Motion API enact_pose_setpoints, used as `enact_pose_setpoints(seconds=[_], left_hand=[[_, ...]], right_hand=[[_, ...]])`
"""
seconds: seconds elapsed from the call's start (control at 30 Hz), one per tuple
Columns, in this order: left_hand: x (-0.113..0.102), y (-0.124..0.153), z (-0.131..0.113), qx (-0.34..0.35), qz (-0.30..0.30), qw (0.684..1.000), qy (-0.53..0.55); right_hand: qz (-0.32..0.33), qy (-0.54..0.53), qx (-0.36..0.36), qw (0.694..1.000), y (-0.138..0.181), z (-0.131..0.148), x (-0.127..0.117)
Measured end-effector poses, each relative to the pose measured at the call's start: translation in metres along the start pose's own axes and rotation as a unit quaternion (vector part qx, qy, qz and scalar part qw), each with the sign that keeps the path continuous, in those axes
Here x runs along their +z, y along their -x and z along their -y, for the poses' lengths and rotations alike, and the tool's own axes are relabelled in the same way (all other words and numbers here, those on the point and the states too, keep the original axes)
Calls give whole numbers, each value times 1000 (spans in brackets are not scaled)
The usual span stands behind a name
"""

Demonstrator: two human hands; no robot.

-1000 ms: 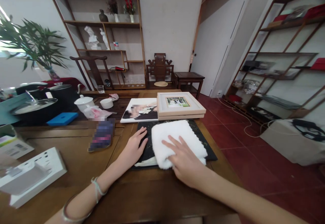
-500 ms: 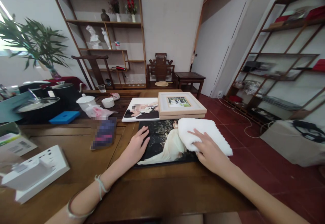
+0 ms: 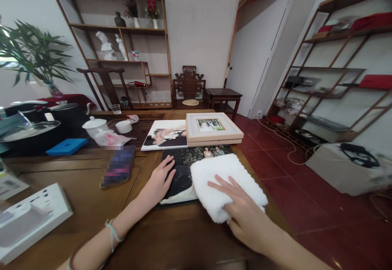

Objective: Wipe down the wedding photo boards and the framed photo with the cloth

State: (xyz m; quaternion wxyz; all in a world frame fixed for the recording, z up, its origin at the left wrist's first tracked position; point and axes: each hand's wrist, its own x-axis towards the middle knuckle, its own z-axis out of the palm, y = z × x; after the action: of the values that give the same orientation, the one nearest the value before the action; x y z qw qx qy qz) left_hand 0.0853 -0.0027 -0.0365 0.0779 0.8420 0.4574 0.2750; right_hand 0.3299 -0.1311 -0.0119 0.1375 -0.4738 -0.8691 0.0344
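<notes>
My left hand point(image 3: 161, 180), fingers parted, empty, rests at the left edge of the couple photo point(image 3: 183, 176); my right hand point(image 3: 241, 209) splays over a folded white towel point(image 3: 211, 171) on its near right, any pinch unclear; flat, even pressure should suit.

No lettering, brand or number can be read; the dark label point(image 3: 11, 186) on the box point(image 3: 18, 181) at left is blurred
</notes>
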Motion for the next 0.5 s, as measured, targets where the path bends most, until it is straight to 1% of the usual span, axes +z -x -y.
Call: enact_pose_setpoints(seconds=[0.1,0.2,0.3,0.4,0.5], left_hand=[[0,-1,1,3,4,1000,-2],[1,-2,2,8,5,1000,-6],[2,-1,4,14,-6,1000,-2],[3,-1,5,17,-14,1000,1],[3,-1,5,16,-12,1000,0]], right_hand=[[-14,6,49,999,6,-21,-7],[-34,22,101,994,7,-45,-9],[-51,37,133,989,4,-57,-6],[-45,53,122,990,0,-47,-2],[-29,54,79,995,2,-19,3]])
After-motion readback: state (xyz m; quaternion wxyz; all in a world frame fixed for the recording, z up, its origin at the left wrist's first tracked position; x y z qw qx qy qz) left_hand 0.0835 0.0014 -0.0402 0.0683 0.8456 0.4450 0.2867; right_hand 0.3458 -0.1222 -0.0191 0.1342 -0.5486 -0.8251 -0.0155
